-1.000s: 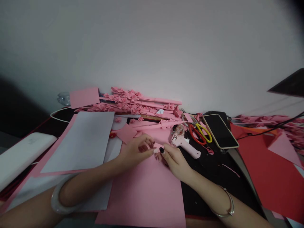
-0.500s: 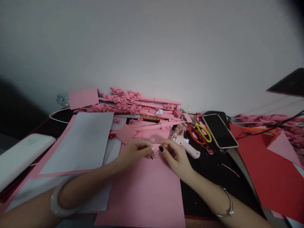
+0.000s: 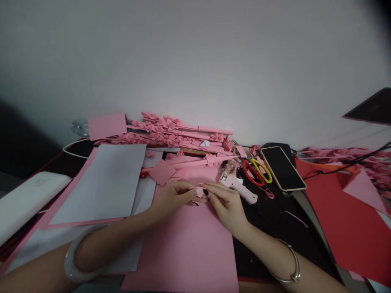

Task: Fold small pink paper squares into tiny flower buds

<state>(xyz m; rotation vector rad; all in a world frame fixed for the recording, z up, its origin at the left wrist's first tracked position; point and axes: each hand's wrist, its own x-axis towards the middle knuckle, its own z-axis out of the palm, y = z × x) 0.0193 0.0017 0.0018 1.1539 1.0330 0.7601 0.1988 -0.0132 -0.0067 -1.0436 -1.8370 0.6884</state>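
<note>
My left hand (image 3: pixel 174 197) and my right hand (image 3: pixel 225 203) meet over a large pink paper sheet (image 3: pixel 186 248) at the table's middle. Both pinch one small folded pink paper piece (image 3: pixel 200 191) between their fingertips, which are pressed together. My right thumbnail is painted black. A pale bangle sits on my left wrist, a thin metal bracelet on my right.
A pink glue gun (image 3: pixel 238 187) lies just right of my hands, with red and yellow scissors (image 3: pixel 258 171) and a phone (image 3: pixel 282 167) beyond. White sheets (image 3: pixel 104 181) lie at the left, red paper (image 3: pixel 345 228) at the right. Pink paper flowers and strips (image 3: pixel 174 136) pile along the wall.
My fingers have drawn closer together around the small pink piece and turned it slightly. My arms stay almost where they were.
</note>
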